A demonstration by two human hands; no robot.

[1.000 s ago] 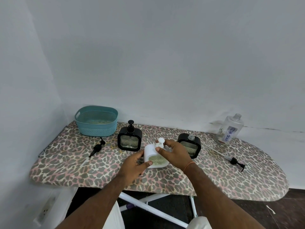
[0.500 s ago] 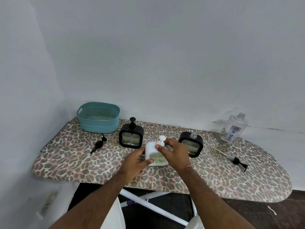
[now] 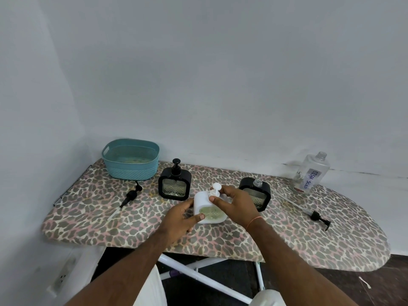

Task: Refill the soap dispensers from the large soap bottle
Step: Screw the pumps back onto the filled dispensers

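Observation:
A white soap dispenser (image 3: 209,212) with greenish soap stands on the leopard-print ironing board (image 3: 287,237). My left hand (image 3: 181,217) grips its left side. My right hand (image 3: 234,203) pinches the white pump (image 3: 216,188) at its neck. Behind it to the left stands a black dispenser (image 3: 174,187) with its pump fitted. To the right is a second black dispenser (image 3: 257,193) with an open neck. The clear large bottle (image 3: 311,173) labelled DISH SOAP stands uncapped at the back right.
A teal basket (image 3: 131,160) sits at the back left. Two loose black pumps lie on the board, one pump (image 3: 130,195) at the left and another pump (image 3: 318,216) at the right. White walls close in behind and left. The board's white legs show below.
The view has tilted slightly. Both hands remain on the white dispenser, the right one still at the pump, with little visible movement.

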